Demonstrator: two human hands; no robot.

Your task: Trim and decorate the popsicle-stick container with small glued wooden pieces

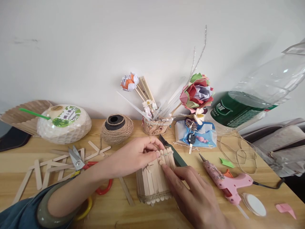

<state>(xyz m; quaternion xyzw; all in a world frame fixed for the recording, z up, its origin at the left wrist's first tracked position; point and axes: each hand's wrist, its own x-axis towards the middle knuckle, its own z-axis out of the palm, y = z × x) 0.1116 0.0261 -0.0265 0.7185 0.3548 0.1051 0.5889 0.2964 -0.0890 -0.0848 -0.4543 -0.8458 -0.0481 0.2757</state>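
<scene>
A box made of craft sticks (pixel 152 179) lies tilted on the table, with twine around its lower end and a beaded strand near its upper end. My left hand (pixel 145 152), with a ring on one finger, closes around the box's upper edge, thumb on the stick face. My right hand (pixel 193 190) is at the box's right side, a digit pressing a small rounded wooden piece (pixel 162 162) against the sticks. Some of its fingers are partly hidden. A star-like wooden decoration (pixel 149 167) sits on the same face. Behind the box lies a dark green tool (pixel 177 157), partly covered.
Scissors (pixel 77 160) and loose craft sticks (pixel 38 175) lie left, near a twine spool (pixel 116 128) and wrapped coconut (pixel 64 127). A decorated pot (pixel 156 127) with paper flowers stands behind. Right are a pink glue gun (pixel 228 183), white discs (pixel 254 204), keys (pixel 191 140) and a large bottle (pixel 238 108).
</scene>
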